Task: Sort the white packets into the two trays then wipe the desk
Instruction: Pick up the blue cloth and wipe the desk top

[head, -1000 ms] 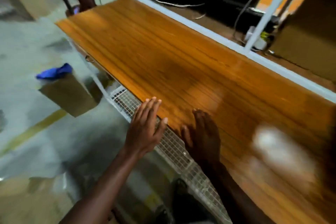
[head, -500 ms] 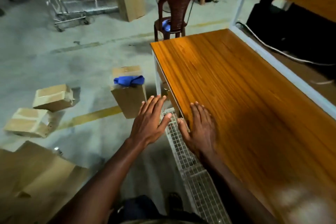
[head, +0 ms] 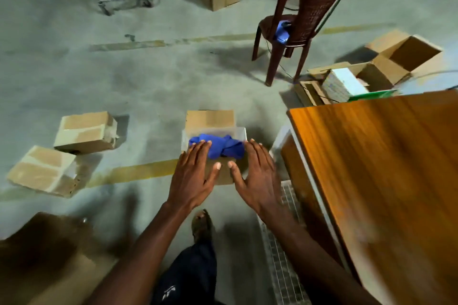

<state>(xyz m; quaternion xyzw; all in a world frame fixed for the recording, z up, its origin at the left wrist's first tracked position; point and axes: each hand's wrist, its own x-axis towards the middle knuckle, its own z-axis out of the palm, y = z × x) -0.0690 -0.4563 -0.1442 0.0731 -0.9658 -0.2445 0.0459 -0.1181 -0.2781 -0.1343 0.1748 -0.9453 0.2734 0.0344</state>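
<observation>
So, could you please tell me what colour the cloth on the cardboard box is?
Blue; the head view shows the cloth best.

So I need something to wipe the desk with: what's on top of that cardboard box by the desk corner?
A crumpled blue cloth lies on the cardboard box, seemingly in a clear tray. Both open hands, left and right, hide the box's near part; anything under the cloth is hidden.
</observation>
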